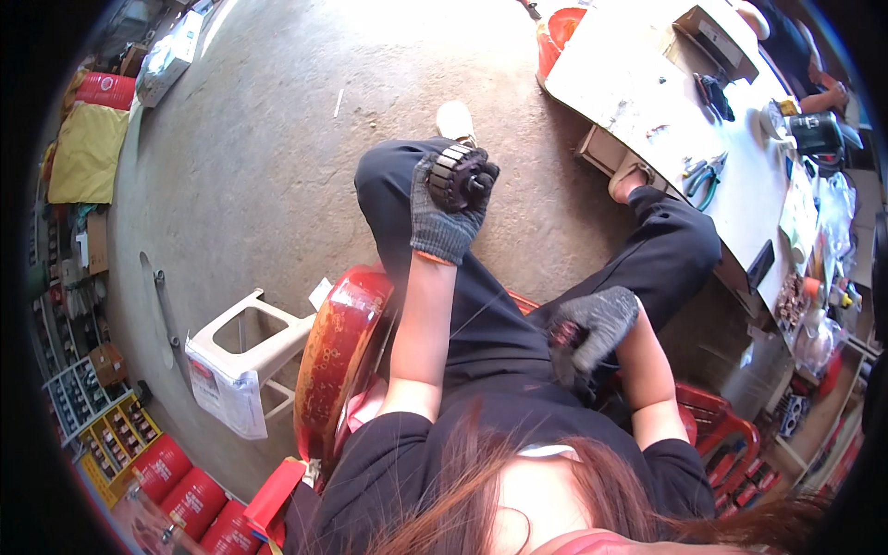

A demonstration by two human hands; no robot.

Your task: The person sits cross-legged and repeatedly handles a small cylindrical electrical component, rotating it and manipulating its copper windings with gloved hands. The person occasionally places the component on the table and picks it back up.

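My left hand (448, 225), in a grey knit glove, is raised over my left thigh and closed around a motor stator (455, 178). The stator is round and dark, with pale metal pole faces along its rim and a dark stub at its middle. My right hand (599, 326), gloved the same way, rests low in front of my belly near my right thigh. Its fingers are curled over something small and dark reddish (566, 335), mostly hidden by the glove. A thin strand, perhaps wire, runs across my lap between the hands.
To the right stands a white worktable (638, 83) with pliers (708, 180) and a cardboard box (708, 42); a person (805, 65) is beyond it. An orange-red bucket (560, 37) stands by the table. At my left are a cream stool (245, 338) and a rusty red drum-like object (342, 347).
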